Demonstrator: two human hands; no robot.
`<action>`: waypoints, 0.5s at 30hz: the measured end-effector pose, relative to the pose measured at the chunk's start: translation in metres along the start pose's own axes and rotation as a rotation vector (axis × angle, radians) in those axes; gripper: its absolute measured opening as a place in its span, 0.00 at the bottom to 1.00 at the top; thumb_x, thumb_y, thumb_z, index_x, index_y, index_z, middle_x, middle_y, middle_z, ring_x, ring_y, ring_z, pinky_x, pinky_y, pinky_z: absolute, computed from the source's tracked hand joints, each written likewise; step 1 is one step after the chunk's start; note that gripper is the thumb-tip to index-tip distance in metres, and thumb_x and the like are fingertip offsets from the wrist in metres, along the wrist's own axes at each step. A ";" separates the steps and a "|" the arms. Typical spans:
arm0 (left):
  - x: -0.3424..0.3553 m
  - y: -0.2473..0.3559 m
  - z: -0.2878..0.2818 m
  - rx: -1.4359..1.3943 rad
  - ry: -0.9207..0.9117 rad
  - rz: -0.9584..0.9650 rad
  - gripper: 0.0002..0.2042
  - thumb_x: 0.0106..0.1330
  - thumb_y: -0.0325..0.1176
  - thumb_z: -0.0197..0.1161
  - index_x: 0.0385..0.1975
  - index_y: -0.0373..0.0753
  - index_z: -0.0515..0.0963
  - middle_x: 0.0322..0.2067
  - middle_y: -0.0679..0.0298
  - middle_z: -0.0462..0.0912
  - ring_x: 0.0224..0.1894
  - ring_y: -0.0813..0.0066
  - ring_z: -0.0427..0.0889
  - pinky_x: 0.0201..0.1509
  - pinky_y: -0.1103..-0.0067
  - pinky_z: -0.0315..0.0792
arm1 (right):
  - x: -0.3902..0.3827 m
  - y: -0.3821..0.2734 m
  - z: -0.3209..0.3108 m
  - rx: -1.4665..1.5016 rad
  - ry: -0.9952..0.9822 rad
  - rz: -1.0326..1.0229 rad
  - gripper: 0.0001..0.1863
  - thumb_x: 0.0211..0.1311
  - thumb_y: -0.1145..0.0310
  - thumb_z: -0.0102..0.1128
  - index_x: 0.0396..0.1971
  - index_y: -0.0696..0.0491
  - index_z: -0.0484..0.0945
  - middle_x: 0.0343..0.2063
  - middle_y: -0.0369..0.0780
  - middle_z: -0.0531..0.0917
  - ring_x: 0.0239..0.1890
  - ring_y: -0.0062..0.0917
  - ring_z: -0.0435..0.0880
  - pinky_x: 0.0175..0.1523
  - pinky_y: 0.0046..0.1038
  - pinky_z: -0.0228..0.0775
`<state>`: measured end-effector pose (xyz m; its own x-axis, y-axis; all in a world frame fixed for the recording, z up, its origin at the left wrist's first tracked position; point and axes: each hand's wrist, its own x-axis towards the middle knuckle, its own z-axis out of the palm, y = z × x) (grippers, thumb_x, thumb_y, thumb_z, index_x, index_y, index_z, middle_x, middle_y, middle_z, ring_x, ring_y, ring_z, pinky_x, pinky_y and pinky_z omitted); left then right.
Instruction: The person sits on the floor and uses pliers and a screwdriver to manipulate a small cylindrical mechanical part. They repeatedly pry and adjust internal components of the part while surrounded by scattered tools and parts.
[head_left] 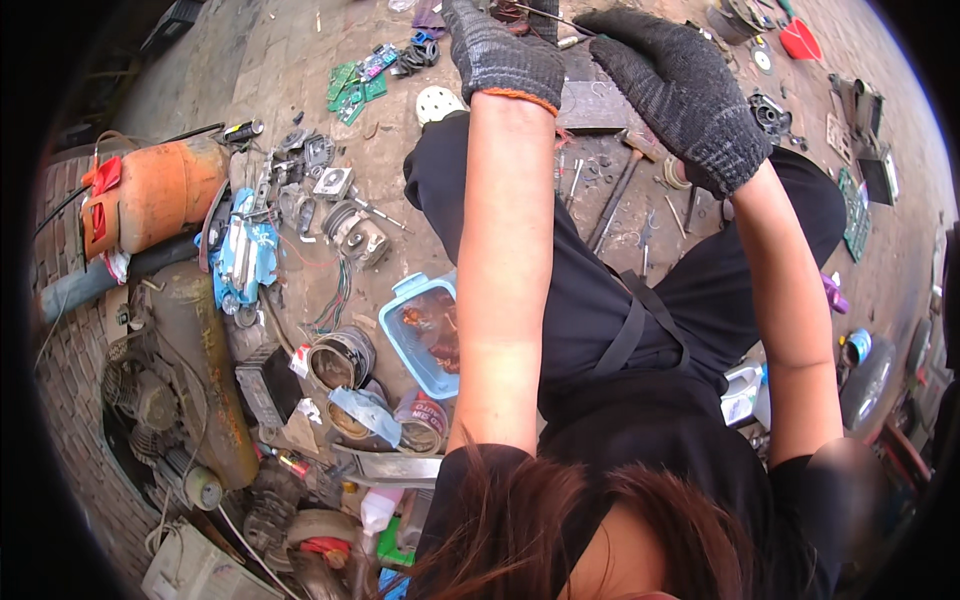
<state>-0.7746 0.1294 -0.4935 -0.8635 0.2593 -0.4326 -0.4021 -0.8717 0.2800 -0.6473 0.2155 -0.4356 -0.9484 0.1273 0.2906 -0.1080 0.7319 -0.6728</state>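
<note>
My left hand (505,60), in a dark grey knit glove with an orange cuff edge, is at the top edge of the view. Its fingers close around a small reddish-brown part (508,14), mostly cut off by the picture's edge. My right hand (680,95), gloved alike, grips a tool with a thin metal shaft (550,17). The shaft points left toward that part; the tool's handle is hidden in the glove. Below the hands, a grey metal block (597,106) sits on the ground between my knees. A hammer (620,190) with a long handle lies nearer to me.
Left of me are green circuit boards (352,92), an orange gas cylinder (160,195), a motor part (355,235), a blue plastic basket (395,325) and several open cans (340,360). To the right lie a black ring-shaped part (770,117), a red scoop-like piece (800,40) and a white jug (742,392).
</note>
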 end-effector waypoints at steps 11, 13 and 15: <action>-0.015 0.003 0.012 0.107 0.042 0.005 0.09 0.63 0.42 0.59 0.33 0.44 0.74 0.22 0.68 0.74 0.21 0.75 0.74 0.27 0.77 0.79 | -0.001 0.020 0.006 -0.151 0.023 -0.190 0.16 0.61 0.66 0.55 0.48 0.54 0.77 0.39 0.49 0.82 0.42 0.39 0.82 0.46 0.35 0.73; -0.020 0.005 0.016 0.090 -0.003 -0.022 0.10 0.63 0.43 0.58 0.36 0.44 0.74 0.22 0.67 0.74 0.20 0.74 0.73 0.26 0.78 0.79 | -0.004 0.022 0.002 -0.153 -0.014 -0.164 0.17 0.62 0.65 0.55 0.49 0.53 0.77 0.41 0.48 0.81 0.43 0.38 0.82 0.47 0.33 0.72; -0.006 0.005 0.001 0.057 -0.121 -0.056 0.12 0.67 0.44 0.53 0.39 0.43 0.73 0.24 0.65 0.76 0.20 0.73 0.75 0.24 0.79 0.77 | -0.003 0.021 0.001 -0.157 -0.034 -0.174 0.17 0.62 0.65 0.56 0.50 0.53 0.76 0.42 0.48 0.81 0.44 0.37 0.81 0.48 0.33 0.72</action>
<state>-0.7714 0.1242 -0.4881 -0.8681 0.3580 -0.3438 -0.4644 -0.8303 0.3080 -0.6467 0.2292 -0.4515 -0.9293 -0.0307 0.3681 -0.2256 0.8364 -0.4996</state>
